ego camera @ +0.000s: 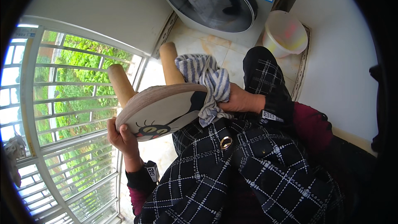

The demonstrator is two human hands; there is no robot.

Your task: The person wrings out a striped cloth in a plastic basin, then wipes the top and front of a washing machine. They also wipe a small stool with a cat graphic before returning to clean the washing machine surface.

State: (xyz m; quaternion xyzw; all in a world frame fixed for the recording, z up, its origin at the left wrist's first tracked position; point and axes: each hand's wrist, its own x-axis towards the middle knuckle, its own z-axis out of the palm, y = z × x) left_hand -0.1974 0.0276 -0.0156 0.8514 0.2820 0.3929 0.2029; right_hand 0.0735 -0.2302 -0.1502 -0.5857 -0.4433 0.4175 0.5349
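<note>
A small round stool (163, 109) is tipped on its side before me, its cushioned seat printed with a black cartoon cat turned towards me. Two of its wooden legs (120, 82) point away, up the picture; any others are hidden. My left hand (122, 137) grips the rim of the seat at its lower left, thumb on the printed face. In my right hand (238, 98) is a blue-and-white striped cloth (214, 81), bunched against the right side of the seat and partly over its edge. The cloth covers most of my right fingers.
A front-loading washing machine (214, 4) stands ahead against the wall. To its right, a white plastic bucket (281, 34) sits on the tiled floor (214, 46). A barred window (80, 84) runs along the left, and a white wall (335, 53) rises at the right.
</note>
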